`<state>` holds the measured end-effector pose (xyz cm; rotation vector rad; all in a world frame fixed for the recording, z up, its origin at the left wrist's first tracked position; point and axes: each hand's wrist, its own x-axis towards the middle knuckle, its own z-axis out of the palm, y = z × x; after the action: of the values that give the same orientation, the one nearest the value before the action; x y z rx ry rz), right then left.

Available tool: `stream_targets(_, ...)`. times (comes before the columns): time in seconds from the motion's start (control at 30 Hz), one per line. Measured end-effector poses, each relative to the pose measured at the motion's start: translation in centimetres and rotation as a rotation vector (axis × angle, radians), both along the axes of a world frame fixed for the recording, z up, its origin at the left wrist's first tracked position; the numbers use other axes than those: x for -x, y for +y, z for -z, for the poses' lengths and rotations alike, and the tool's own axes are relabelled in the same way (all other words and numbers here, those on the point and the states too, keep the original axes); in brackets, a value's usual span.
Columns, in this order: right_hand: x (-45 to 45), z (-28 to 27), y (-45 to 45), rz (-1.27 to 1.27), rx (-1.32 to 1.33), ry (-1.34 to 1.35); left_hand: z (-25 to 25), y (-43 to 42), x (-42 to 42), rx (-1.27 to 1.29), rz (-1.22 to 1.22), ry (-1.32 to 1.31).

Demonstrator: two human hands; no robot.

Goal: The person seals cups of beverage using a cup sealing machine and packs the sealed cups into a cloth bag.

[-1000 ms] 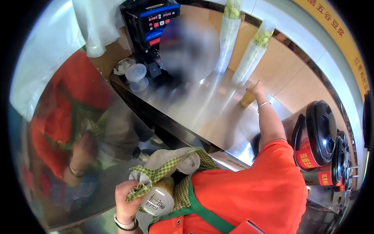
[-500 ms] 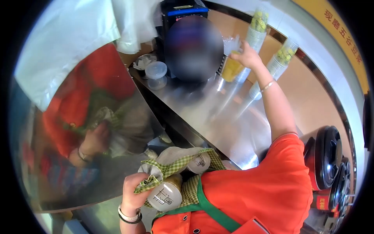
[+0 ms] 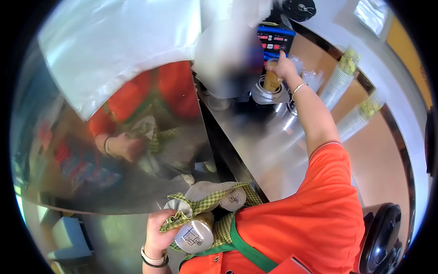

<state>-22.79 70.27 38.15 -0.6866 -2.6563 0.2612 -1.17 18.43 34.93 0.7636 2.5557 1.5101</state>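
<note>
My right hand (image 3: 284,68) is closed around the top of a cup of yellowish drink (image 3: 272,82), which stands in the round metal holder (image 3: 269,95) of a black machine with a lit panel (image 3: 273,42). My left hand (image 3: 159,228) grips the gathered edge of a green checked apron (image 3: 207,203). Two lidded or sealed cups lie in the apron's fold: a near cup (image 3: 195,236) with dark print on its top, beside my left fingers, and a farther cup (image 3: 233,199). A round blur hides part of the machine's left side.
Two stacks of clear cups (image 3: 338,82) (image 3: 360,118) lean along the back of the steel counter (image 3: 278,160). Black-lidded containers (image 3: 385,237) stand at the lower right. Whitish plastic sheeting (image 3: 123,41) hangs at the upper left, above a reflective panel (image 3: 150,192).
The view has turned, shifting the counter's contents. My right hand has carried the cup from the counter into the machine's holder. My left hand still grips the apron.
</note>
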Motion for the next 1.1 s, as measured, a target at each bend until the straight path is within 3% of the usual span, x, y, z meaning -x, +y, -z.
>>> stream_targets(0.5,-0.4,6.5,-0.9,0.018,0.088,-0.179,0.2,0.3,-0.6,-0.005,-0.045,-0.065)
stream_targets(0.6,-1.5,7.0,-0.6,-0.077,-0.090,0.157,1.1,0.0,-0.2,-0.037,-0.045,-0.071)
stream_targets(0.63,-2.6,7.1,-0.7,-0.071,-0.091,0.158,1.5,-0.1,-0.1,-0.070,-0.048,-0.044)
stream_targets(0.7,-5.3,7.3,-1.5,-0.244,-0.065,0.410,2.0,-0.5,0.1,-0.077,-0.048,-0.023)
stream_targets(0.77,-9.3,6.9,-4.2,-0.330,-0.005,0.424,2.1,-1.0,0.6,-0.072,0.004,-0.053)
stream_targets(0.83,-12.4,8.5,-6.0,-0.366,0.036,0.425,1.5,-0.8,0.8,-0.091,-0.027,0.083)
stream_targets(0.9,-16.1,8.9,-8.7,-0.443,0.446,0.329,1.9,-1.2,1.3,-0.104,0.089,0.051)
stream_targets(0.97,-19.2,8.8,-12.0,-0.491,0.643,0.207,1.1,-1.1,1.7,-0.102,0.110,0.069)
stream_targets(1.03,-21.8,7.9,-15.0,-0.603,0.692,-0.032,0.9,-1.1,2.0,-0.099,0.198,0.057)
stream_targets(1.07,-22.7,7.8,-16.2,-0.597,0.696,-0.028,1.0,-1.1,2.3,-0.118,0.221,0.068)
stream_targets(1.1,-23.4,7.8,-17.2,-0.745,0.675,-0.149,1.0,-1.2,2.5,-0.113,0.231,0.070)
